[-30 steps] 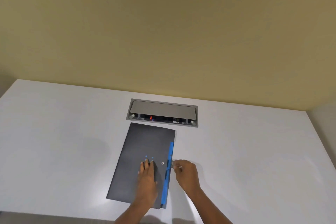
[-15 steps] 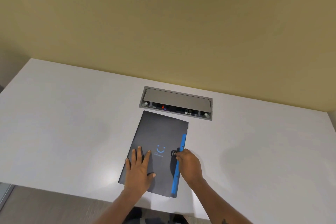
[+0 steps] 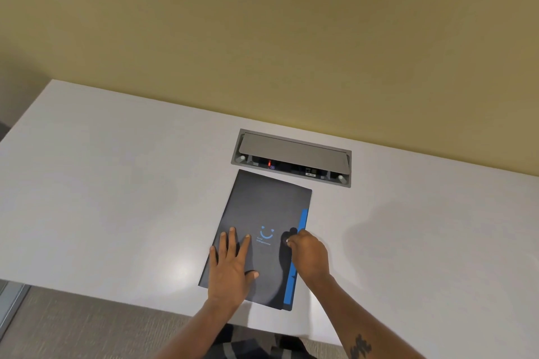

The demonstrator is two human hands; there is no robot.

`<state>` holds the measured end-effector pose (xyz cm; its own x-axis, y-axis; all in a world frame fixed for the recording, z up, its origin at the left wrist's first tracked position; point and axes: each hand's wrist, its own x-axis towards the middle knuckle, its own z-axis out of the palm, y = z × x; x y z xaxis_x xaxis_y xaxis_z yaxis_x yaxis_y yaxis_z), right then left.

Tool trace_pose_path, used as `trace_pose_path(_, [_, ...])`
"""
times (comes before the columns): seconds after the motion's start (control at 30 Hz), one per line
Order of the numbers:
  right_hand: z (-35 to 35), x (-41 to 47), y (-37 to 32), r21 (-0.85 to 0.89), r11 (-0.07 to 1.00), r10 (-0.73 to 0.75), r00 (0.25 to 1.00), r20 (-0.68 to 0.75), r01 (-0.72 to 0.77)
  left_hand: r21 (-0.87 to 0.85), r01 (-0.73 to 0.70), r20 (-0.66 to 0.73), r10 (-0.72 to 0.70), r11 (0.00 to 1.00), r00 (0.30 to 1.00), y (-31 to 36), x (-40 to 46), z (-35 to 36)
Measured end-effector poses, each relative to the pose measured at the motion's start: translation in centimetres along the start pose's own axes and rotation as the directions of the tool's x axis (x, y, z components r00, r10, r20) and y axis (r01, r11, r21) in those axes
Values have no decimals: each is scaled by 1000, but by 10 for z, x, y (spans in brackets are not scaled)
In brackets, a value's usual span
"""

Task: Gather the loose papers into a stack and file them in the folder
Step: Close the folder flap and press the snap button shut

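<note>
A dark grey folder (image 3: 264,207) with a blue smile logo lies closed on the white table (image 3: 116,198), a blue strip (image 3: 302,230) running along its right edge. My left hand (image 3: 233,265) rests flat on the cover's lower left, fingers spread. My right hand (image 3: 309,253) sits at the folder's right edge with its fingertips pinched on a small round clasp on the cover. No loose papers are in sight.
A grey cable box (image 3: 291,159) with a raised lid is set into the table just beyond the folder. A yellow wall rises behind. The table's near edge runs just below the folder, with carpet under it.
My left hand slid to the left on the cover and spread out, uncovering the logo. My right hand moved from beside the folder onto the clasp. The view tilted down.
</note>
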<state>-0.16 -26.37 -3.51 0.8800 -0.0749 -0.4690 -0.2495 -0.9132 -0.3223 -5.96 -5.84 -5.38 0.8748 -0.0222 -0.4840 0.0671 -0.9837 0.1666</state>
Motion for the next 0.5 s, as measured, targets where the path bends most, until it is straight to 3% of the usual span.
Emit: trace_pose_path(0.5, [-1,12,-16,-8,995,104,993,46,-104,7,6,5,-6,1000,1000,1,0,2])
